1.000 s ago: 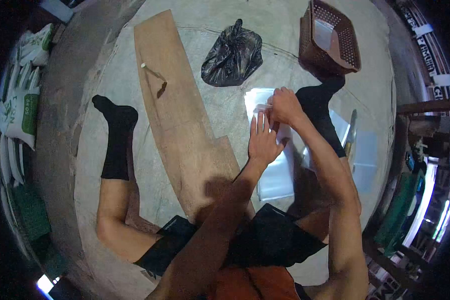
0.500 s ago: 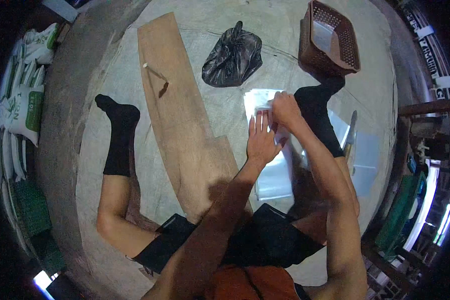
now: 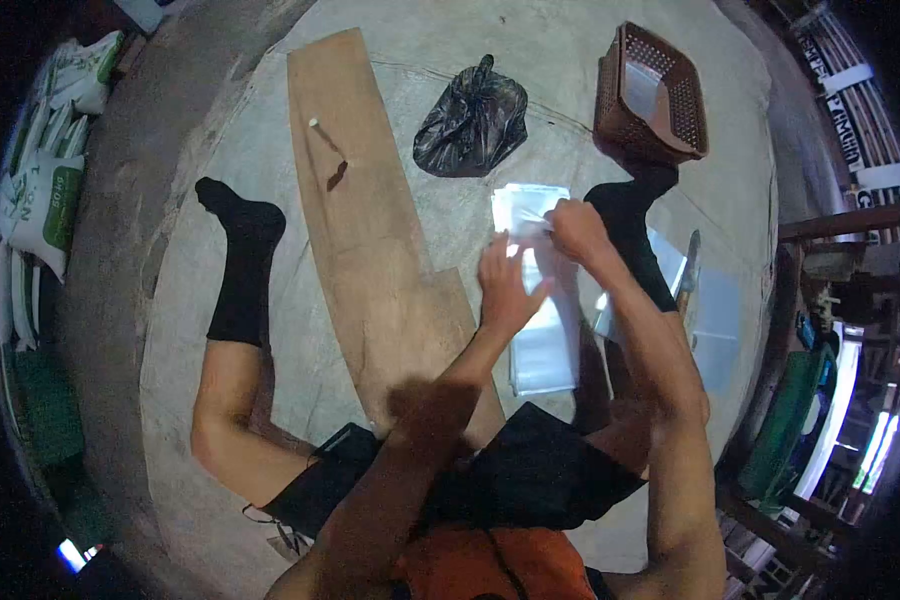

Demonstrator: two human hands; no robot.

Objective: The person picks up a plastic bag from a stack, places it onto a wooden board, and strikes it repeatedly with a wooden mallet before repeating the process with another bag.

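Note:
A stack of clear plastic sheets or bags lies lengthwise on the pale ground cloth, between my legs and nearer the right one. My left hand rests on the left edge of the stack, its fingers spread and thumb apart. At the upper right of the stack, my right hand is closed on the plastic, which creases toward its fingertips. More plastic sheets lie beyond my right leg, beside a knife with a wooden handle.
A long brown board with an upright peg lies to the left. Farther forward are a knotted black plastic bag and a brown perforated basket. White sacks stand at the far left.
My left hand has slid left to the edge of the stack. My right hand stays closed at the upper right, where the plastic now looks pulled into creases. The view has shifted slightly.

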